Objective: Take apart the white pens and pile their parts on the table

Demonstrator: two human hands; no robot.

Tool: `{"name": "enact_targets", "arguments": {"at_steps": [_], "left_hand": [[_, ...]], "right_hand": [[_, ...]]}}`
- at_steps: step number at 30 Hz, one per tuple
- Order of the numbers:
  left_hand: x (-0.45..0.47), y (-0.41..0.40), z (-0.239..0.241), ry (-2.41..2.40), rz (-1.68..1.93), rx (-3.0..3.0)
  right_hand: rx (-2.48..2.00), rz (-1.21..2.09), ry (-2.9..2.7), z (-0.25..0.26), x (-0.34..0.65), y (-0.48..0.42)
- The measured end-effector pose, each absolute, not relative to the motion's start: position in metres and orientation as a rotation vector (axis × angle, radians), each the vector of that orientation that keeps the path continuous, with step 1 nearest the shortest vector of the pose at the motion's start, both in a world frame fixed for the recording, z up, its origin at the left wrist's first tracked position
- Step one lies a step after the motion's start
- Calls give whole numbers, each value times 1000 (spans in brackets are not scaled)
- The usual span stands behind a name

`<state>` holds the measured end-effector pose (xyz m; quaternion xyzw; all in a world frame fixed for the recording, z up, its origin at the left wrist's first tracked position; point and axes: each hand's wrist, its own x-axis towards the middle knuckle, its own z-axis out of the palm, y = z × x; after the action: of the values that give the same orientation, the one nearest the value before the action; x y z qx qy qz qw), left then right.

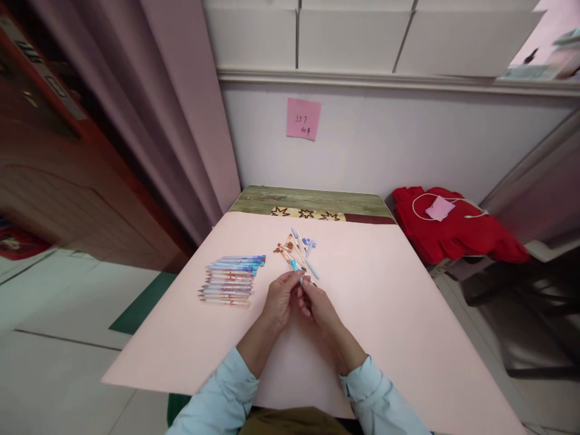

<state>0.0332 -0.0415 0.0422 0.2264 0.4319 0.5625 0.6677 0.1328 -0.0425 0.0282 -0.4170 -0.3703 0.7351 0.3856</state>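
My left hand [280, 299] and my right hand [321, 303] meet over the pink table sheet, fingers pinched together. Between their fingertips is a slim pen with a light blue part [302, 280]; the fingers cover much of it, and a dark tip seems to stick out at the right. Just beyond my fingers lies a loose pile of pens [298, 246], some cream with brown decorations, others light blue. To the left, a row of pens [229, 285] lies side by side, blue ones at the far end, whitish and brownish ones nearer.
The pink sheet [389, 338] covers most of the table, whose green wood-patterned edge [317, 196] shows at the back. A pink note [303, 119] is stuck on the wall. Red cloth [448, 232] with a white cable lies at the right. A curtain [181, 90] and wooden door [90, 199] stand left.
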Motion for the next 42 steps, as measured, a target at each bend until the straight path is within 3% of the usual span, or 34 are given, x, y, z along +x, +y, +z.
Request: {"name": "enact_targets", "arguments": {"at_steps": [10, 20, 33, 42], "left_hand": [[32, -40, 41, 1041, 1239, 457], [49, -43, 39, 1133, 1439, 338], [51, -45, 48, 1274, 1514, 476], [37, -33, 38, 1088, 1524, 395]], "right_hand": [[-1094, 1959, -874, 21, 126, -41], [-1223, 1262, -1435, 11, 118, -54], [-1210, 1300, -1476, 4, 117, -56], [-1384, 1033, -1675, 13, 129, -55]]}}
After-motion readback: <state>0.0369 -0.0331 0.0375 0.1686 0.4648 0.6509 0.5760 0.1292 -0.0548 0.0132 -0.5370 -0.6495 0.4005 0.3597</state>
